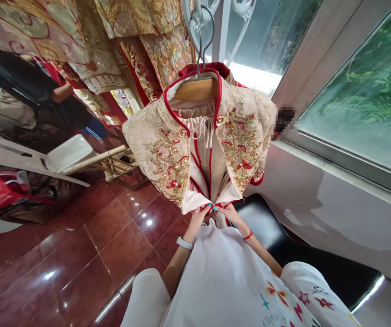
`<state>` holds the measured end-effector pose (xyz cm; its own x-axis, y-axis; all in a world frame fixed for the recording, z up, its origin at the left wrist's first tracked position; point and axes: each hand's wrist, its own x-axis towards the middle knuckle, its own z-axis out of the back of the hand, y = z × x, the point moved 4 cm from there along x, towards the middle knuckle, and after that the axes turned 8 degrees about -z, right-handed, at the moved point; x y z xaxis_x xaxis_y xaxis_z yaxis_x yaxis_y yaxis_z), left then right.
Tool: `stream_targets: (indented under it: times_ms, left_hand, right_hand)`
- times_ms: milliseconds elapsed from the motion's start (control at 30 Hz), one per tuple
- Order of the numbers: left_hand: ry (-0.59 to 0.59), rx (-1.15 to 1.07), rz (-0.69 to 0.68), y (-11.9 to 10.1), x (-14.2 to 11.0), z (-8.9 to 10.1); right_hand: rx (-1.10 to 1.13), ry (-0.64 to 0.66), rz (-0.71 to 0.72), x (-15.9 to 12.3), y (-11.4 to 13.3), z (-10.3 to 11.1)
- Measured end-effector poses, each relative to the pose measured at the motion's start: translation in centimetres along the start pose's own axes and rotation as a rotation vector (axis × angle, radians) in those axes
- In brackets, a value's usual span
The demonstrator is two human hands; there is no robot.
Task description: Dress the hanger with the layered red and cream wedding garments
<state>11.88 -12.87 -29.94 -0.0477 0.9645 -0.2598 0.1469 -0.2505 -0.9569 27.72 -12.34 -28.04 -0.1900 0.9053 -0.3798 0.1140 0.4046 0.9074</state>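
A cream embroidered jacket [161, 154] with red trim and gold beading hangs in front of me on a wooden hanger [195, 92]. Its front is open, and the lower front corners are folded outward, showing pale lining. My left hand [199, 217] pinches the red-edged hem at the left corner. Close beside it, my right hand [229, 212] grips the hem of the other front panel, fingertips almost meeting those of my left. Inside the jacket hangs a cream garment [218, 156] with a tied drawstring and red piping.
Gold and red embroidered garments [130, 50] hang at upper left. A black chair [260, 218] stands to the right below a window [362, 100]. On the left are a bamboo rack [118, 161], a white stool [70, 152], a red bag [2, 193] and another person [38, 86].
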Motion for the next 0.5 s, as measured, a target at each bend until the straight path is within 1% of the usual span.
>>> stream_targets:
  times_ms: [100,300,500]
  left_hand:
    - [0.024,-0.001,0.030,-0.3,0.0,-0.2]
    - [0.037,-0.022,0.038,-1.0,-0.3,-0.3]
    - [0.033,-0.003,0.044,-0.9,-0.4,-0.4]
  right_hand:
    - [0.002,0.023,-0.016,0.2,-0.2,-0.2]
    - [-0.004,-0.013,-0.008,0.5,-0.8,-0.1]
    - [0.009,-0.003,0.003,0.4,-0.4,-0.3]
